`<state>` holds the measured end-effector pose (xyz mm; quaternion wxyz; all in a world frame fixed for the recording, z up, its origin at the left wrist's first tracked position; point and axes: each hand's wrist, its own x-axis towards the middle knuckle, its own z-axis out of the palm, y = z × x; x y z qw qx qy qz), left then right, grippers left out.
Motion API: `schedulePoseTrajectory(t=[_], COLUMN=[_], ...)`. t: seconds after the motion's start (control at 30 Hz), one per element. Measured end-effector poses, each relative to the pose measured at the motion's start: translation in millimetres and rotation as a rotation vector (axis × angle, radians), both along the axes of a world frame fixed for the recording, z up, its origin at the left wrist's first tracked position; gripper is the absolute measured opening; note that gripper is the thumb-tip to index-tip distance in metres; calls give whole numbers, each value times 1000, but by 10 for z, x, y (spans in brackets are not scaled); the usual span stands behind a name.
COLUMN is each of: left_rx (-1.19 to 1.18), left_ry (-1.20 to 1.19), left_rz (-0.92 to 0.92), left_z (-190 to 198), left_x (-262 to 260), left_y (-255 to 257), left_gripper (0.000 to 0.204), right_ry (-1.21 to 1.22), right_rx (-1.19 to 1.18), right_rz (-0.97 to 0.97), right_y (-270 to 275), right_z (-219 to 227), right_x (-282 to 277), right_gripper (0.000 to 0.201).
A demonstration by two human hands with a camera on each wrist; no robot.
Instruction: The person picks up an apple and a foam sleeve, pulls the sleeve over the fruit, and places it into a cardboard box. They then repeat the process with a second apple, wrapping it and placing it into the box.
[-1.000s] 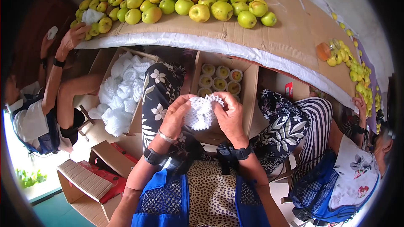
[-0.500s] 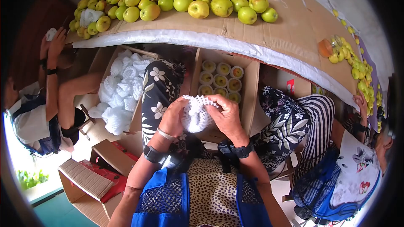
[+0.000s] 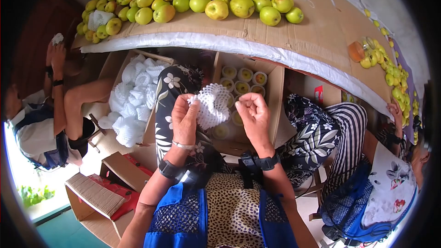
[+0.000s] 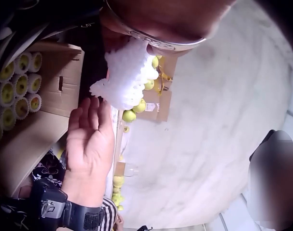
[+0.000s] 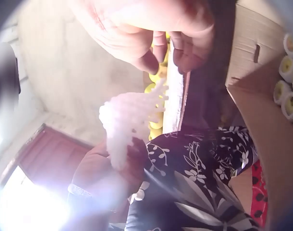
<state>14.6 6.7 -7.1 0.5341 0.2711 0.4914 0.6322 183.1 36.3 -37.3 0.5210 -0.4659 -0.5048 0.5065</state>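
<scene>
A white foam net sleeve (image 3: 213, 105) is pinched by the left hand (image 3: 184, 121), its loose part spreading to the right above the lap. The right hand (image 3: 254, 119) is a little to the right of the sleeve, apart from it, fingers bent loosely with nothing between them. In the left wrist view the foam net (image 4: 127, 74) hangs from the left hand, and the right hand (image 4: 91, 139) shows its palm with fingers extended beside it. The right wrist view shows the net (image 5: 129, 118) below the right hand's fingertips.
Beyond the hands an open carton (image 3: 271, 105) holds rows of sleeved apples. A box of foam sleeves (image 3: 133, 96) stands to the left. Apples (image 3: 200, 3) are heaped on the cardboard-covered table (image 3: 317, 41). Other people sit on both sides.
The right hand has let go of the foam net and moved right. The net, bunched between both hands before, is now spread out from the left hand alone.
</scene>
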Motion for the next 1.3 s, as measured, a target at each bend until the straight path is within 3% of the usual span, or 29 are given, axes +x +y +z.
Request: schedulePoseTrajectory(t=[0.1,0.2,0.23,0.33,0.37,0.47,0.63,0.73,0.93,1.03,1.27,1.3], left_rx=[-56,-9,18,37,32,28,-33,-53,-92,-83,-38,-17], left_ry=[32,-14,-36,-109,-99,-69,-247,-106,-208,-343,-376,-355], left_rz=[7,-74,-110,-107,-130,-199,-281,-319,-354,-281,-126,-85], left_z=[-72,-45,-31,-12,-18,-38,35,-36,-122,-170,-182,-189], left_x=[-9,61,69,56,62,69,54,34,-75,-24,-3,10], left_y=[-21,-15,-15,-33,-43,-38,-2,-24,-44,-47,-31,-3], left_gripper=[6,8,8,11,12,14,15,15,15,15,14,14], right_ry=[-153,-357,-359,-21,54,-303,42,165,843,777,208,314], right_rx=[338,464,356,-58,-53,266,-95,-146,-432,-345,28,-27], right_rz=[118,155,161,241,231,212,276,261,95,-78,-122,-144], right_y=[-78,-81,-98,-129,-139,-150,-140,-137,-21,-8,87,112], right_z=[369,389,326,233,162,300,183,28,-27,-123,-200,-170], right_x=[-73,-213,-225,-224,-237,-204,-136,-139,-122,-137,91,135], right_gripper=[18,20,25,29,31,28,15,12,11,13,24,26])
